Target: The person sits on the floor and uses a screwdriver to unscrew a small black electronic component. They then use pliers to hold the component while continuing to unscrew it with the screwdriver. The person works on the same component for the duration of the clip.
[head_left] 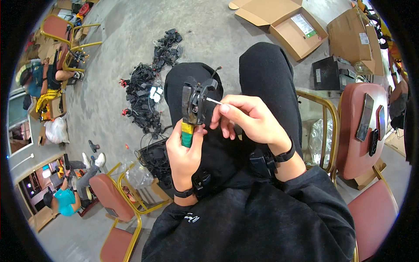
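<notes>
My left hand is closed round the yellow-and-green banded handle of a black mechanical device. The device stands up above my left knee, with curved black arms and a short wire at its top. Between the thumb and fingertips of my right hand is a thin metal rod. Its far end meets the right side of the device; the part inside my fingers is hidden, so its exact kind does not show. Each wrist wears a black strap with a small black unit.
Black cables and small devices lie heaped on the concrete floor at left. An open cardboard box is ahead right. Phone-like slabs rest on a red-brown chair at my right. More chairs and two seated people are leftward.
</notes>
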A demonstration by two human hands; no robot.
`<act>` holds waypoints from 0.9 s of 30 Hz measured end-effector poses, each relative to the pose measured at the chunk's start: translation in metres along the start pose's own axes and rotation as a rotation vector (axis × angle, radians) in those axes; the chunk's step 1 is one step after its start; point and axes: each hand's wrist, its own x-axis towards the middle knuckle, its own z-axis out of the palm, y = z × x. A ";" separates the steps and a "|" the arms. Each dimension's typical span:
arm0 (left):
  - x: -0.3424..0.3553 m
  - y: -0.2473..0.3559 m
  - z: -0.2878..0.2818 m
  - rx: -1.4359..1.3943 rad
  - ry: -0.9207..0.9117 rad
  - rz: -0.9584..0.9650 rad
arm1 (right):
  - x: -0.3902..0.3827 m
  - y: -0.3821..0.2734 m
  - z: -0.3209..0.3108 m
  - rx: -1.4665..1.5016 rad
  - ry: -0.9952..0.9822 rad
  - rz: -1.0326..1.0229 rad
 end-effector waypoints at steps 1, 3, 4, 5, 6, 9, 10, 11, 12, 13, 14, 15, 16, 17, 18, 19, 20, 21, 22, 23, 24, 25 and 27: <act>0.001 0.003 0.000 0.076 0.010 0.033 | 0.000 -0.002 0.002 0.013 0.033 0.003; -0.002 -0.006 0.000 0.065 0.054 0.031 | 0.000 -0.004 -0.002 -0.033 0.043 0.016; -0.004 -0.008 0.000 0.060 0.076 0.031 | 0.000 -0.005 -0.003 -0.055 0.048 0.022; -0.007 -0.007 -0.003 0.136 0.096 0.052 | 0.001 -0.004 -0.002 -0.064 0.067 0.006; -0.011 -0.007 -0.008 0.209 0.110 0.071 | 0.001 -0.003 -0.002 -0.072 0.057 0.006; -0.013 -0.012 -0.006 0.320 0.163 0.118 | 0.001 0.000 -0.003 -0.103 0.035 0.016; -0.013 -0.013 -0.005 0.342 0.186 0.130 | 0.002 0.000 -0.002 -0.119 0.032 0.024; -0.010 -0.014 -0.004 0.371 0.172 0.157 | 0.002 0.001 -0.001 -0.134 0.029 0.033; -0.004 -0.014 -0.001 0.435 0.154 0.184 | 0.003 0.002 0.001 -0.140 0.034 0.037; 0.002 -0.008 0.002 0.504 0.132 0.211 | 0.004 0.003 0.002 -0.140 0.041 0.039; 0.007 -0.003 0.006 0.573 0.110 0.238 | 0.004 0.003 0.003 -0.141 0.048 0.042; 0.009 0.003 0.008 0.578 0.099 0.180 | 0.005 0.003 0.003 -0.138 0.067 0.058; 0.009 0.004 0.008 0.583 0.108 0.181 | 0.006 0.002 0.004 -0.136 0.086 0.074; 0.010 0.005 0.008 0.588 0.116 0.183 | 0.008 0.002 0.004 -0.134 0.106 0.091; 0.010 0.005 0.009 0.590 0.120 0.187 | 0.008 0.003 0.003 -0.129 0.130 0.095; 0.010 0.004 0.009 0.569 0.124 0.182 | 0.009 0.005 0.002 -0.123 0.155 0.100; 0.009 0.003 0.007 0.549 0.127 0.178 | 0.010 0.007 0.000 -0.118 0.179 0.104; 0.008 0.002 0.007 0.527 0.127 0.172 | 0.011 0.009 -0.001 -0.131 0.196 0.095; 0.008 0.001 0.007 0.521 0.122 0.172 | 0.012 0.010 -0.002 -0.133 0.205 0.096; 0.008 0.001 0.007 0.515 0.117 0.171 | 0.012 0.011 -0.003 -0.134 0.214 0.097; 0.008 0.002 0.007 0.511 0.115 0.168 | 0.012 0.011 -0.003 -0.135 0.219 0.099; 0.009 0.001 0.006 0.514 0.118 0.172 | 0.013 0.012 -0.002 -0.137 0.216 0.104; 0.010 -0.001 0.005 0.519 0.126 0.179 | 0.013 0.011 -0.002 -0.143 0.209 0.113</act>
